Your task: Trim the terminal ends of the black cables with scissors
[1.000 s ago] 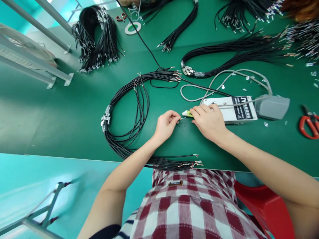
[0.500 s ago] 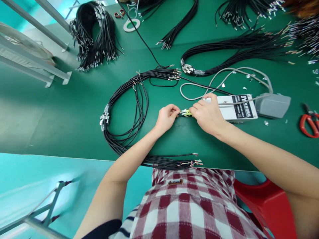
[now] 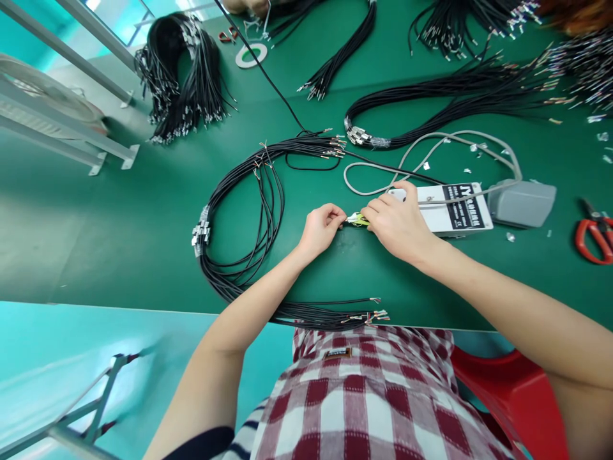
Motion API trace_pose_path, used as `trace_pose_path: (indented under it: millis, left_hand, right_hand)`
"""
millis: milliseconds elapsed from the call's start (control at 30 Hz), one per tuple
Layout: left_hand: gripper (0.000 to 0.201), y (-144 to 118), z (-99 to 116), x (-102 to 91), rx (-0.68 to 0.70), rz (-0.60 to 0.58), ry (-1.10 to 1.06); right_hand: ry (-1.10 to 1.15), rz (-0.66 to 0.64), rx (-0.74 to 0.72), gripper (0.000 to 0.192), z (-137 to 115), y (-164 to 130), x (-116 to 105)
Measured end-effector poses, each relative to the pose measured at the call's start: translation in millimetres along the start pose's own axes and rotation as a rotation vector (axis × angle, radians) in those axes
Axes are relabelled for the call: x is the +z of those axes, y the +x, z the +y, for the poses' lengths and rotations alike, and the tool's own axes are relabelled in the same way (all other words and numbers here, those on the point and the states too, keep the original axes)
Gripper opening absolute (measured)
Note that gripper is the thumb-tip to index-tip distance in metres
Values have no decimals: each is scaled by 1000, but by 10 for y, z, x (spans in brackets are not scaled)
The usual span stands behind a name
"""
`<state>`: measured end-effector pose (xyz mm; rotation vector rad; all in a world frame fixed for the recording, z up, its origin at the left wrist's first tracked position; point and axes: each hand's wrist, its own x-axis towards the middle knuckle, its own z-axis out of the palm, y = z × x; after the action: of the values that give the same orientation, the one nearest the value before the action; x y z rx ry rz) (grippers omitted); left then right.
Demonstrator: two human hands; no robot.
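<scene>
My left hand (image 3: pixel 324 229) is closed in a pinch, with a thin dark cable end (image 3: pixel 343 222) showing at its fingertips. Just to its right, my right hand (image 3: pixel 396 220) is wrapped round a small yellow-green tool with a pale tip (image 3: pixel 357 220), like a pair of snips. The tool's tip meets the cable end between the hands; the fingers hide most of both. Left of my hands, a curved bundle of black cables (image 3: pixel 214 191) lies on the green table, with metal connectors (image 3: pixel 201 234) at its bend and stripped wire ends (image 3: pixel 376 316) near the table edge.
Behind my right hand sits a white box with a black label (image 3: pixel 433 220), beside a grey pedal-like block (image 3: pixel 523 203) and a looped grey cord (image 3: pixel 514 160). Red-handled cutters (image 3: pixel 594 239) lie far right. More cable bundles (image 3: pixel 383 105), a tape roll (image 3: pixel 251 55) and scissors (image 3: pixel 227 34) lie further back.
The yellow-green tool has turned slightly in my right hand, and its pale tip shows more clearly. Both hands stay in nearly the same place; the view has shifted a little.
</scene>
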<state>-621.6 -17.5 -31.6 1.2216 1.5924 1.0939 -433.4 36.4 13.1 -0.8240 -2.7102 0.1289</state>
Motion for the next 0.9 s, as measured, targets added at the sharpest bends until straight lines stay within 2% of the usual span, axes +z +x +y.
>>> trace_pose_path:
  millis: [67, 133, 200, 267, 400, 533, 733, 833, 900]
  left_hand:
    - [8, -3, 12, -1, -4, 1, 2]
    - [8, -9, 17, -2, -5, 5, 3]
    - [8, -15, 14, -1, -6, 5, 0]
    - [8, -19, 9, 5, -4, 4, -5]
    - [7, -26, 20, 17, 3, 23, 9]
    - [9, -52, 53, -8, 25, 36, 98]
    - [9, -123, -29, -124, 56, 132, 175]
    - [4, -70, -74, -281, 51, 179, 57]
    - [12, 30, -61, -503, 77, 298, 17]
  right_hand:
    - [-18, 17, -52, 15, 31, -78, -117]
    - [2, 114, -53, 19, 83, -247, -238]
    - [25, 256, 54, 19, 132, -495, -310]
    - [37, 374, 162, 15, 152, -765, -303]
    - [-49, 386, 177, 14, 86, -1098, -114]
    - [-196, 442, 169, 17, 41, -1098, 44]
    - [-191, 489, 177, 18, 74, -1056, 26]
    - [-83, 491, 188, 25, -26, -1091, 13]
    - [4, 472, 153, 29, -118, -1130, 44]
